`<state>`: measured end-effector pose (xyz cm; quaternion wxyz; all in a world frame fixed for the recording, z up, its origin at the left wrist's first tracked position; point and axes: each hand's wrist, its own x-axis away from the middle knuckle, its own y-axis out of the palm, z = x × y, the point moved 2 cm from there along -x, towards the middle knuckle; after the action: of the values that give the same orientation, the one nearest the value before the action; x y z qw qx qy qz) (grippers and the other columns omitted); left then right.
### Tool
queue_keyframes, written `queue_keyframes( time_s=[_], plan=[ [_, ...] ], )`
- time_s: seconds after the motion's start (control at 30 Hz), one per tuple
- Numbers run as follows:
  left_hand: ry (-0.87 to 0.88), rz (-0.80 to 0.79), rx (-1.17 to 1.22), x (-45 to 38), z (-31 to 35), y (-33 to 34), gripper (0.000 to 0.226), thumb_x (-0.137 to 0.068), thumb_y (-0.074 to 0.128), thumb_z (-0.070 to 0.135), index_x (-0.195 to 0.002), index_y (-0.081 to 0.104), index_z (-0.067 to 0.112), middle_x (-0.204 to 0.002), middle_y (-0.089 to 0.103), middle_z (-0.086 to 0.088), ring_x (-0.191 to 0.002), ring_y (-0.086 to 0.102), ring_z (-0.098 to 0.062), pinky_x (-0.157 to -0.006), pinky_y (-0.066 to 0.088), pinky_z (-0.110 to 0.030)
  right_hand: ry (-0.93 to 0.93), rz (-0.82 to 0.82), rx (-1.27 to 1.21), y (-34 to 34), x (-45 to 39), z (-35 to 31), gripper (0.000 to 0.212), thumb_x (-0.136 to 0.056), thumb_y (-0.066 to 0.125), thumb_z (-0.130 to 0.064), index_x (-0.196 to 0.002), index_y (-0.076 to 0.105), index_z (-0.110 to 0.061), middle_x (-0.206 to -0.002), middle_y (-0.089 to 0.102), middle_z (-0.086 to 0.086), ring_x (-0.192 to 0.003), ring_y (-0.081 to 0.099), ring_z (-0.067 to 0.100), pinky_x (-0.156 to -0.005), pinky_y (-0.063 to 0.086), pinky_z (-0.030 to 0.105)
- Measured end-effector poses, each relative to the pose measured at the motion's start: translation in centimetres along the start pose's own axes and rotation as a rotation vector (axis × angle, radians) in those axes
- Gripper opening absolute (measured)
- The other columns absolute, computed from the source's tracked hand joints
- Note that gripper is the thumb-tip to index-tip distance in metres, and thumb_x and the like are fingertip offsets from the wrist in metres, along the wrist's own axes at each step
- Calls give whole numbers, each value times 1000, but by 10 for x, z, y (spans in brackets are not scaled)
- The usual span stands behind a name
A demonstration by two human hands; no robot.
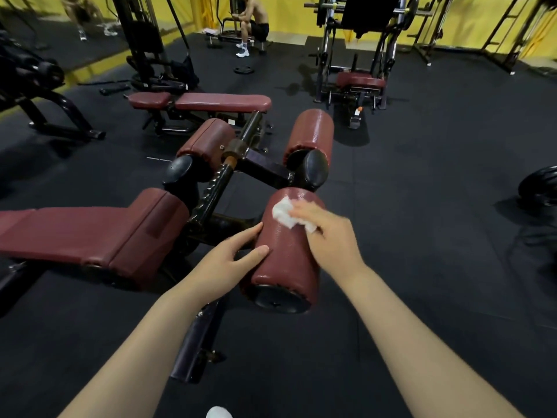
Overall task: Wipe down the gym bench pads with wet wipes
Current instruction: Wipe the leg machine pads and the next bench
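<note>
Now the right hand (327,233) presses a crumpled white wet wipe (287,215) under curled fingers onto the top of the nearest maroon roller pad (284,260), while the left hand (232,257), fingers straight, rests against that pad's left side.

Both forearms bare, reaching forward from bottom of view. Left hand (229,257) open, fingers straight, thumb spread, laid flat against surface ahead. Right hand (327,233) palm down, fingers curled, wrist bent slightly inward, gripping white wet wipe (286,215).
</note>
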<state>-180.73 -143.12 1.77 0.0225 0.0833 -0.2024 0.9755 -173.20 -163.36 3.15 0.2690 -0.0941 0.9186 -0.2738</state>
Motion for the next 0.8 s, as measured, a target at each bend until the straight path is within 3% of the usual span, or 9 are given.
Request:
queue_keyframes(
  time_s=[0.07,0.2,0.3,0.43,0.53,0.6,0.7,0.8],
  plan=[
    [-20,1,29,-1,-3,1,73,-73,60,71,-141,46,50,-134,55,31,-125,50,9,-114,38,-34,-148,-73,-50,1,37,-20,45,-83,52,16,-111,74,-11,-125,66,-5,-125,57,9,-113,39,35],
    [-52,40,83,-3,-5,2,47,-96,53,50,-142,50,41,-138,53,28,-129,45,10,-119,30,-33,-427,-273,-53,-12,65,-27,45,-78,56,21,-108,75,-6,-124,68,3,-124,59,15,-109,43,38],
    [-61,-10,44,-4,-1,4,59,-91,54,63,-144,48,39,-135,56,29,-126,48,10,-116,33,-30,-264,-145,134,-17,5,6,39,-85,54,5,-113,74,-12,-124,67,1,-122,59,15,-111,39,35],
    [-107,12,115,-1,-2,8,64,-87,59,56,-145,48,32,-135,55,24,-124,50,6,-112,34,-23,76,-19,35,-19,-39,31,42,-92,48,10,-116,72,-14,-128,65,-2,-128,54,11,-116,31,30],
    [-124,-28,176,1,-3,8,59,-90,58,51,-145,48,33,-136,54,24,-118,50,12,-99,37,-11,-30,-82,-14,-11,-3,1,46,-88,49,14,-118,71,-13,-129,63,-5,-126,53,3,-116,34,30],
    [-100,-33,180,1,-1,7,57,-94,56,44,-148,42,35,-143,48,21,-121,47,11,-95,36,-8,-178,-144,-58,-10,41,-19,47,-83,51,17,-118,71,-8,-130,64,0,-127,55,9,-114,37,35],
    [-16,-24,143,-2,1,1,56,-97,58,32,-146,37,48,-149,41,20,-134,42,2,-111,34,-21,-367,-225,-80,-15,81,-27,41,-81,57,20,-111,73,-4,-127,66,6,-125,59,17,-110,42,39],
    [32,-74,141,-4,5,-3,49,-98,58,24,-139,48,50,-143,50,23,-126,53,0,-102,47,-23,-354,-184,22,-17,39,-6,40,-84,58,14,-115,71,-8,-126,65,0,-122,59,12,-111,42,35]
  ],
)
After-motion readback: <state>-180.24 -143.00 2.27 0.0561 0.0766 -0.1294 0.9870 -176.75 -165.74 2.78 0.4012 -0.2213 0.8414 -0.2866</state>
